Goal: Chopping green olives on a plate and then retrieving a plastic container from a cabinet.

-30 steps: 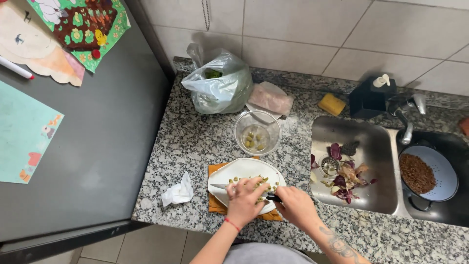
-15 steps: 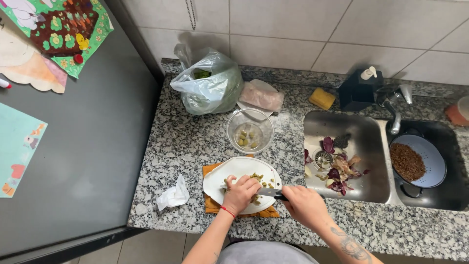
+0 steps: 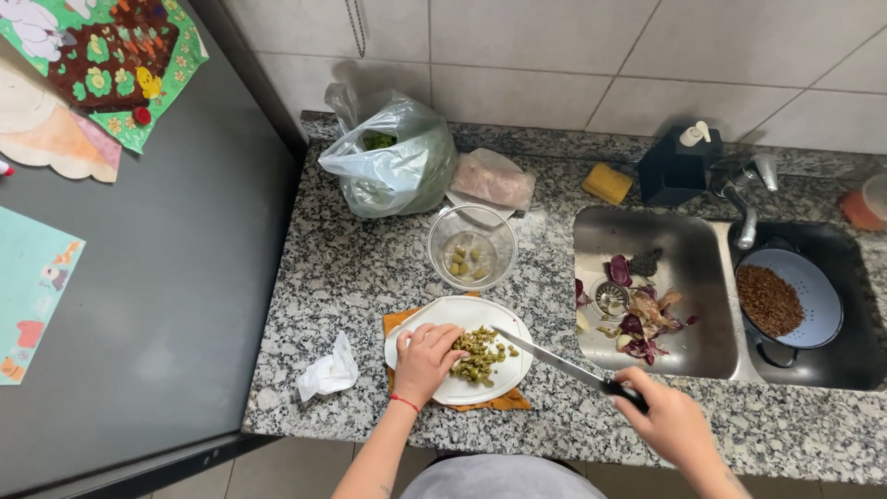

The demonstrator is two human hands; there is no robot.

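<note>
The left hand [image 3: 427, 360] rests curled fingers beside chopped olives [image 3: 480, 355] on the white plate [image 3: 462, 319]; the right hand [image 3: 673, 427] grips a knife [image 3: 554, 361], handle mostly hidden.

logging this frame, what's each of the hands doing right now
Left hand: holds nothing, fingers curled, resting on the white plate.
Right hand: closed on the knife.

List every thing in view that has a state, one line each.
Left hand: resting on the white plate, beside the chopped olives.
Right hand: gripping the knife, blade tip over the plate.
Glass bowl: nearly empty, a few olives.
Plastic bag: open at the top.
Sink: holds purple peels.
</note>
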